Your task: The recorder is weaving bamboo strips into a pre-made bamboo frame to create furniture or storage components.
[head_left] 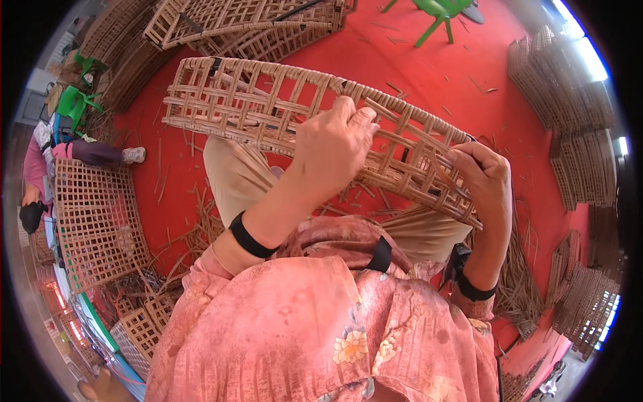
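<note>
A long openwork woven rattan piece [231, 100] lies slantwise across my lap, its thick wrapped rim on the far side and small dark ties along it. Bent over its middle, my left hand [335, 144] has its fingers pinched together at the weave just under that rim. My right hand [485, 177] is closed at the right end, thumb and curled fingers gripping the rim corner. Flat rattan strips cross the open squares between my hands. The exact strand under my left fingertips is hidden.
Loose rattan strips [526, 281] litter the red floor [469, 74]. Larger woven pieces [268, 33] stand ahead, and stacked panels [562, 94] rise at right. Near a green stool [439, 10] the floor holds scraps. At left, another person [37, 167] is beside a woven panel [100, 221].
</note>
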`<state>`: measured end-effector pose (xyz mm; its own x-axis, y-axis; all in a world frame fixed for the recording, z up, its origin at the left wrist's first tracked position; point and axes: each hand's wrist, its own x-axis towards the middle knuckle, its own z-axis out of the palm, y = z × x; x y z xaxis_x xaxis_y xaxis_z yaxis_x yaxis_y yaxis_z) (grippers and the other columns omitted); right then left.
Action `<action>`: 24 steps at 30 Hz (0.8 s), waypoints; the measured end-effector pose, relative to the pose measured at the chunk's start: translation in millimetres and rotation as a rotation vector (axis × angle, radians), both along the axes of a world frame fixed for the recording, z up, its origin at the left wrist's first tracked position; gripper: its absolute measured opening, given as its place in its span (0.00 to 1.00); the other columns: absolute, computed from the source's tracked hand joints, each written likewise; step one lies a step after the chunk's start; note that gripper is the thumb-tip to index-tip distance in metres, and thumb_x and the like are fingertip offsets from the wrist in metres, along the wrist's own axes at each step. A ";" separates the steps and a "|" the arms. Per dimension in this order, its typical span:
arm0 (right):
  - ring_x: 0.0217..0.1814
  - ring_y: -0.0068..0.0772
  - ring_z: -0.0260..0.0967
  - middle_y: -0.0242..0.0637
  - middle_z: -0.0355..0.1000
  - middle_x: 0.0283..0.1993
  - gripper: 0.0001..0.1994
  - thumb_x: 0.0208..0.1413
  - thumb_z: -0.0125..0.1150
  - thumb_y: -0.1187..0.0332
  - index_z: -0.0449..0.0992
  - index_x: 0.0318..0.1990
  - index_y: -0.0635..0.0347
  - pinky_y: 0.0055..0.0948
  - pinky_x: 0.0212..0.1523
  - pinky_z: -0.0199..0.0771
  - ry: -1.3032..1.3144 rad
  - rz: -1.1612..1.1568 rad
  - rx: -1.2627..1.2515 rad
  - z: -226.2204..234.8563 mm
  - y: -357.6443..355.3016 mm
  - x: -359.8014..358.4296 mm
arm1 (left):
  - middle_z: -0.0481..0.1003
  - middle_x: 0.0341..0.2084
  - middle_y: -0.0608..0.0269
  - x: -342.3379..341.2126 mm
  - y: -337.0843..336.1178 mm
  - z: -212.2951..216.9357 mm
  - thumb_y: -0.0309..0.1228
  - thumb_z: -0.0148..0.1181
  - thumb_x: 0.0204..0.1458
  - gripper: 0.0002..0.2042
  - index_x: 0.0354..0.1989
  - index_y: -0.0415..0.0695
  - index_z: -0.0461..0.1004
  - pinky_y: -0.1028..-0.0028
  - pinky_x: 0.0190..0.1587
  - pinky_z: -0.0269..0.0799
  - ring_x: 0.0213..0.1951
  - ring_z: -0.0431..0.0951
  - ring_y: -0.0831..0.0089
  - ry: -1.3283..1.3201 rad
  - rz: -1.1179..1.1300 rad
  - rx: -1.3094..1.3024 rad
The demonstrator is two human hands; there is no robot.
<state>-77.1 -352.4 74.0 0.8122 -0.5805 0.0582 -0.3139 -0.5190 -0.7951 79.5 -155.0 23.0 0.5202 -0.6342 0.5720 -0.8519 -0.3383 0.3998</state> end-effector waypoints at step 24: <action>0.25 0.19 0.65 0.34 0.73 0.23 0.10 0.56 0.65 0.67 0.82 0.37 0.66 0.26 0.30 0.67 0.064 0.056 -0.009 -8.9 2.5 22.6 | 0.78 0.31 0.60 34.5 17.2 2.6 0.30 0.57 0.57 0.07 0.43 0.47 0.78 0.65 0.32 0.75 0.29 0.80 0.61 0.155 0.148 0.085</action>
